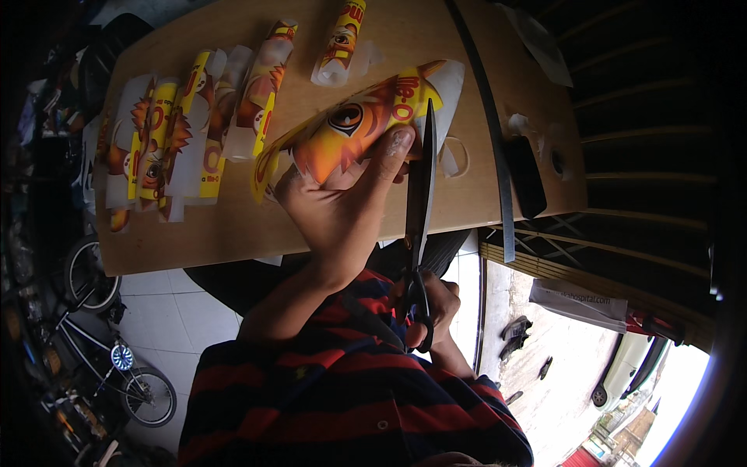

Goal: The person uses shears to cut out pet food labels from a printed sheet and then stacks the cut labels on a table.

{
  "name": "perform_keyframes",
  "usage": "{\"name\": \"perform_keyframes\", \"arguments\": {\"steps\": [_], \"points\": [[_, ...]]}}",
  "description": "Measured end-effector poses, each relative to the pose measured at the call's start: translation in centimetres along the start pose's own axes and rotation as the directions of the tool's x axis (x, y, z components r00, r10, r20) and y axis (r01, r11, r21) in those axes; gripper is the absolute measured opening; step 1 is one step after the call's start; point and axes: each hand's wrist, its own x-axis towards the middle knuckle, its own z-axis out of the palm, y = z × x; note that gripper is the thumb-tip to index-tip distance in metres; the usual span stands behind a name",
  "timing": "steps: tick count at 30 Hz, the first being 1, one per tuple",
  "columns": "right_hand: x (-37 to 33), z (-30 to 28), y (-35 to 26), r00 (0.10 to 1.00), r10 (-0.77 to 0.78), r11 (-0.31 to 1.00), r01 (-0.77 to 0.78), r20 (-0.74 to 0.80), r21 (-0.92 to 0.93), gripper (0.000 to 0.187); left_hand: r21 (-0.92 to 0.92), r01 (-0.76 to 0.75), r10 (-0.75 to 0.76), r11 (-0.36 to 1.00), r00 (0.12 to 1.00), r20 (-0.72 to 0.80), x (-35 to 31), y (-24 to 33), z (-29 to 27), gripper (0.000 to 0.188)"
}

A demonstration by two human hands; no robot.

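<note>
My left hand (334,214) grips a curled printed sheet (323,144) above the wooden table, thumb on its lower edge and fingers underneath. The sheet is yellow and orange with a large cartoon eye, and a pale strip shows along its right side. Below, close to my body, my right hand (436,307) is closed round the black handles of a pair of scissors (418,210). Their long blades point upward beside the right end of the sheet and look nearly together. Whether they touch the sheet I cannot tell.
Several rolled printed pieces (159,136) lie on the table's left side, and another roll (340,47) at the far edge. A long metal strip (489,124), a black phone-like object (525,177) and pale scraps (454,158) lie to the right. A bicycle (120,354) stands lower left.
</note>
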Motion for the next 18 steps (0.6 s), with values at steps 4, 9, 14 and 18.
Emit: {"name": "perform_keyframes", "arguments": {"steps": [4,9,14,18], "points": [[-0.6,-0.4,0.3,1.000,0.025,1.000,-0.025,0.014,-0.003,0.078,-0.026,0.002,-0.002,1.000,1.000,0.009,-0.2,0.2,0.1,0.023],[0.0,-1.4,0.3,0.998,-0.057,0.998,0.058,0.039,-0.034,0.082,0.042,0.036,-0.038,0.998,0.997,0.061,0.1,0.9,-0.7,0.023],[0.0,-2.4,0.1,0.997,-0.026,0.998,0.029,0.066,-0.051,0.084,0.064,0.007,-0.013,0.998,0.994,0.108,0.4,1.1,-1.0,0.024],[-0.2,-2.4,0.0,0.998,0.001,0.994,0.005,0.060,-0.112,0.083,0.016,0.022,-0.024,1.000,0.994,0.104,0.3,1.1,-0.9,0.024]]}}
